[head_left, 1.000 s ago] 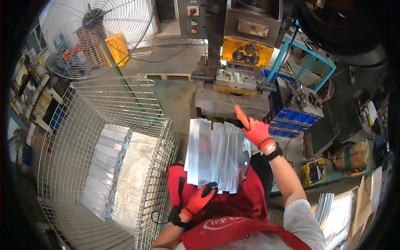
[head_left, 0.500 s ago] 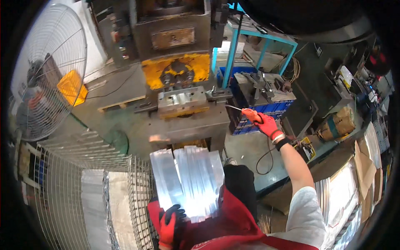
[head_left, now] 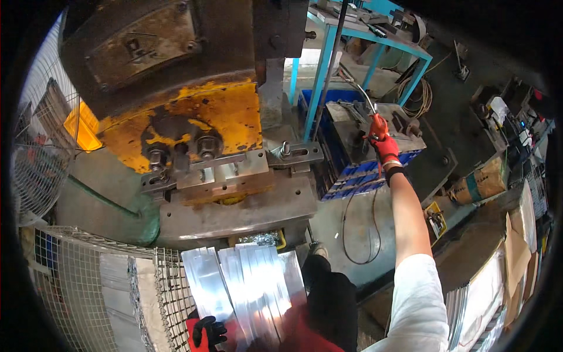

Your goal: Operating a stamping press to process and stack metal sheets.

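Note:
My right hand [head_left: 385, 149], in a red glove, is closed around an orange air blow gun [head_left: 378, 125], its thin bent metal nozzle pointing up and away. It is raised at arm's length in front of the blue crates [head_left: 358, 182]. Down at the lower left, my left hand [head_left: 206, 333] wears a red and black glove, fingers apart, beside the near left edge of a stack of shiny metal strips [head_left: 252, 281]. The strips lie across my lap. Ahead stands a press with a worn yellow plate [head_left: 234, 111] above a steel die block [head_left: 226, 173].
A turquoise frame table [head_left: 375, 36] stands behind the crates, which carry metal parts. A dark hose [head_left: 379, 234] loops over the floor. Wire mesh cages [head_left: 76, 287] and a large fan [head_left: 41, 146] are at left. Cardboard and stacked sheets [head_left: 487, 299] stand at right.
The view has moved closer to the press. My right hand has swung the blow gun from pointing left toward the die to pointing upward. My left hand stays by the strips.

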`<state>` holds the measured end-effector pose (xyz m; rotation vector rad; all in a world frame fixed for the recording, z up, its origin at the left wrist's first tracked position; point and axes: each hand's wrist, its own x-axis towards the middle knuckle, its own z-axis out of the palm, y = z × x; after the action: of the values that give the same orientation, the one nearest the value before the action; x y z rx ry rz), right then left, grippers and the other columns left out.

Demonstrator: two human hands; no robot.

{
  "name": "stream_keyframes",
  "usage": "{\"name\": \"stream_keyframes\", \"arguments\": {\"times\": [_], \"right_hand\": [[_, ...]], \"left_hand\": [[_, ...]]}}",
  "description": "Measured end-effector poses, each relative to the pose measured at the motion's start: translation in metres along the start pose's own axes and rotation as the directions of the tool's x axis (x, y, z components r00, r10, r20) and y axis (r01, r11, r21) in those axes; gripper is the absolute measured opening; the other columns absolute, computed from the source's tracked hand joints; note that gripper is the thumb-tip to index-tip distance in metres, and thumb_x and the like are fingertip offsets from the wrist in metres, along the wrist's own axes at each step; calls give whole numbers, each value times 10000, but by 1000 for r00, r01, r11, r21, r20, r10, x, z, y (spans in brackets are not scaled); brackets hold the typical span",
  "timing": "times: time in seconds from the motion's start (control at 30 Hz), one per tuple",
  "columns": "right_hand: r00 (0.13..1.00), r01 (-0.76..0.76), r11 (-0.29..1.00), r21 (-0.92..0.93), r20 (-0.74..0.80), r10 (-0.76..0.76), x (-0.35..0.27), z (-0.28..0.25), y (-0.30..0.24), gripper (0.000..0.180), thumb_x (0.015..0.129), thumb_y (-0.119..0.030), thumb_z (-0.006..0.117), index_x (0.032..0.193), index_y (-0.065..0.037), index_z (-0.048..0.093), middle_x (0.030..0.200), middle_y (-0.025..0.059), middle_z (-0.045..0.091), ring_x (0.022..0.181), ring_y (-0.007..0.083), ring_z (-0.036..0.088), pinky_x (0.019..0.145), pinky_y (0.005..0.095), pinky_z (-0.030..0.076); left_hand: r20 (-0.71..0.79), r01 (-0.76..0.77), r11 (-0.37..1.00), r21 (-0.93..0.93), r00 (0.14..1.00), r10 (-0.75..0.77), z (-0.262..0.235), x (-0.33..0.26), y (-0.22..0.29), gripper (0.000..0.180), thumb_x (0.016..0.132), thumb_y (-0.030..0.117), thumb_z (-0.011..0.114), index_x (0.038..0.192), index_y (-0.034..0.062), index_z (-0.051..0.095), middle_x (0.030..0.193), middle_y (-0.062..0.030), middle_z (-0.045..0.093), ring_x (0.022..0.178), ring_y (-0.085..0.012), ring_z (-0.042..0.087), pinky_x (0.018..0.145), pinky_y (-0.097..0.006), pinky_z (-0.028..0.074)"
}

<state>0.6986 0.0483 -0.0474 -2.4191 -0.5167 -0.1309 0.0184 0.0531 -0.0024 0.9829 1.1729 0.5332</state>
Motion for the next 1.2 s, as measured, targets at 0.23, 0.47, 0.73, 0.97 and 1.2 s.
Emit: {"name": "stream_keyframes", "arguments": {"times": [0.23, 0.47, 0.73, 0.97, 1.2], "right_hand": [[931, -147, 983, 111, 351, 99, 60, 62, 90, 604, 617, -385, 741, 1100, -68, 567, 1029, 155, 603, 985, 310, 554, 817, 386, 430], [932, -103, 941, 323, 361, -22, 35, 39, 115, 755, 595, -460, 742, 1181, -53, 496, 1120, 170, 555, 1057, 324, 509, 857, 394, 411], [919, 111, 738, 666, 215, -332, -147, -11, 16, 428, 779, -203, 646, 1130, 7, 521, 1037, 83, 587, 947, 153, 533, 833, 271, 412], [552, 481, 756, 444, 516, -654, -382, -62, -105, 694, 719, -311, 694, 1267, -22, 382, 980, 142, 607, 818, 263, 598, 726, 349, 463], [555, 724, 676, -139, 699, -451, -469, -23, -93, 1116, 521, -576, 719, 1336, -5, 213, 1187, 207, 450, 1041, 359, 487, 822, 418, 437]], "left_hand": [[25, 33, 998, 60, 999, -34, 12, 13, 2, 324, 914, 222, 427, 1153, 7, 468, 1002, -139, 572, 827, -203, 583, 710, -296, 485], [44, 3, 998, 58, 999, -6, 0, -3, -3, 336, 914, 235, 426, 1161, 10, 464, 990, -140, 575, 797, -196, 588, 692, -291, 488], [161, -72, 989, 130, 986, 51, -3, -42, -20, 252, 893, 79, 458, 1131, 14, 506, 978, -72, 591, 890, -138, 572, 754, -257, 467], [255, -369, 709, 601, 929, 267, -5, -89, -70, 298, 808, 250, 589, 1024, 47, 558, 935, -147, 607, 877, -258, 595, 743, -338, 462], [317, -555, 499, 666, 815, 484, 0, -99, -87, 340, 762, 338, 601, 952, 60, 552, 818, -151, 604, 746, -323, 588, 629, -398, 470]]}}
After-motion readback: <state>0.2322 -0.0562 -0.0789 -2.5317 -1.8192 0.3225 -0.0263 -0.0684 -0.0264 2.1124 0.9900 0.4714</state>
